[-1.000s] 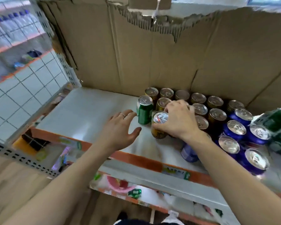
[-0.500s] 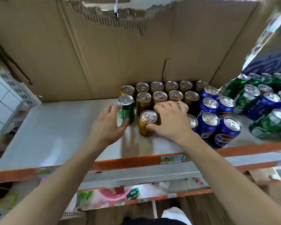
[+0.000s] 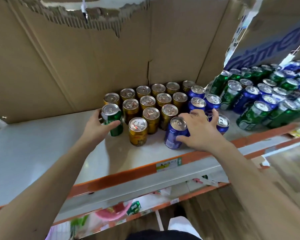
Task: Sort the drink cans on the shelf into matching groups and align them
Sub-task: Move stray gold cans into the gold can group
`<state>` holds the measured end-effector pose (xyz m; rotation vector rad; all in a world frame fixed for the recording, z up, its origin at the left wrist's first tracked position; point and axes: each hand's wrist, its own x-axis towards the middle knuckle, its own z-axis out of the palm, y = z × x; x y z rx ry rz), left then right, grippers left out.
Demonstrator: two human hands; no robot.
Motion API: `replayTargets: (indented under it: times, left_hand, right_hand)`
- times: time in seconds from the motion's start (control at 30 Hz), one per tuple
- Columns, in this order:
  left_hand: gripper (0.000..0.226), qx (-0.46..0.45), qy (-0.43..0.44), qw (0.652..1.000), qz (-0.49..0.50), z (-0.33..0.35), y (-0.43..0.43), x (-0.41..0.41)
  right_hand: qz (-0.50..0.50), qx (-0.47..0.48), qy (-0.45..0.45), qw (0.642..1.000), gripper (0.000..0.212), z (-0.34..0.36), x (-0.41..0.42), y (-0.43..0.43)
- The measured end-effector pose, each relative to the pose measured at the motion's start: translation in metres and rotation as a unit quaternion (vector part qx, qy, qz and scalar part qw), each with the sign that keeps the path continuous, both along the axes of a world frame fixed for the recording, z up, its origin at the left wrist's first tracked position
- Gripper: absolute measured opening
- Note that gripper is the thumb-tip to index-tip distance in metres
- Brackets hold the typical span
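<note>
A block of gold cans (image 3: 147, 101) stands in rows against the cardboard back wall on the white shelf (image 3: 33, 149). One gold can (image 3: 138, 131) stands alone in front of them. My left hand (image 3: 98, 126) grips a green can (image 3: 112, 119) at the block's left edge, thumb across its front. My right hand (image 3: 200, 130) holds a blue can (image 3: 175, 133) near the shelf's front edge, fingers spread over its top and thumb on its side. More blue cans (image 3: 205, 101) stand behind and right of that hand.
Mixed green and blue cans (image 3: 260, 101) crowd the shelf section to the right, several leaning. Torn brown cardboard (image 3: 93, 54) lines the back. An orange rail (image 3: 128, 172) with a price label edges the shelf front. A lower shelf holds pink and green items.
My right hand left the front gold can and moved right onto a blue can. My left hand closed round the green can. The view shifted right.
</note>
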<state>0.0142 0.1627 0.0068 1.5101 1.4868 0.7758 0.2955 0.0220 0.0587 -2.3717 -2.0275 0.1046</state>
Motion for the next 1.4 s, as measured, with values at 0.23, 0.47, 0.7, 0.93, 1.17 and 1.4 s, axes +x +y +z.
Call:
replayTargets:
  times: [0.23,0.47,0.7,0.93,1.17,1.4]
  left_hand:
    - [0.060,0.007,-0.167,0.985,0.040,0.006,-0.011,-0.014]
    - [0.051,-0.003,-0.358,0.934,0.009,0.049,-0.036,-0.011]
    - [0.055,-0.142,-0.471,0.870,-0.037,0.082,-0.068,0.044]
    - [0.061,-0.233,-0.439,0.861,-0.110,0.085,-0.106,0.113]
    - [0.052,-0.282,-0.411,0.848,-0.178,0.088,-0.150,0.177]
    - [0.065,-0.293,-0.372,0.850,-0.229,0.099,-0.198,0.258]
  right_hand:
    - [0.005,-0.007,0.011,1.000,0.073,0.001,-0.003,0.005]
    - [-0.028,0.130,0.226,0.965,0.082,0.006,-0.004,-0.010]
    - [-0.012,0.204,0.660,0.723,0.123,0.027,0.009,-0.036]
    - [-0.099,0.317,0.785,0.523,0.069,0.040,0.016,-0.079]
    - [-0.171,0.343,0.860,0.337,0.062,0.038,0.064,-0.121]
    - [-0.153,0.345,0.833,0.405,0.059,0.044,0.130,-0.182]
